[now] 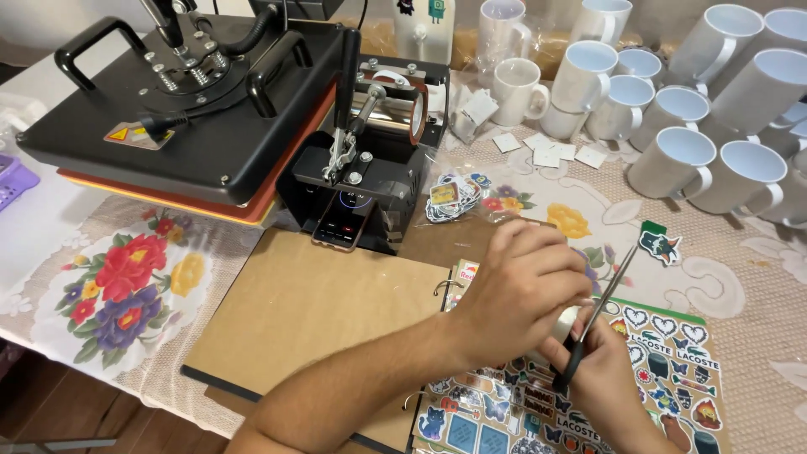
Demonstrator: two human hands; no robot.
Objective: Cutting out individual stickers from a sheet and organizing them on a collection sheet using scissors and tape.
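Observation:
My left hand (523, 290) reaches across from the lower left and curls over a small pale roll of tape (566, 322), which it holds together with my right hand. My right hand (603, 370) grips black-handled scissors (598, 313), blades pointing up and to the right. Both hands hover over a sheet of colourful stickers (672, 353) lying on the table. A loose cut-out sticker (658, 241) lies just beyond the scissor tips.
A black flat heat press (185, 92) stands at the back left, with a mug press (370, 160) beside it. Several white mugs (672, 92) crowd the back right. A brown board (311, 311) lies on the floral tablecloth (126, 277). A pile of stickers (454, 195) sits near the mug press.

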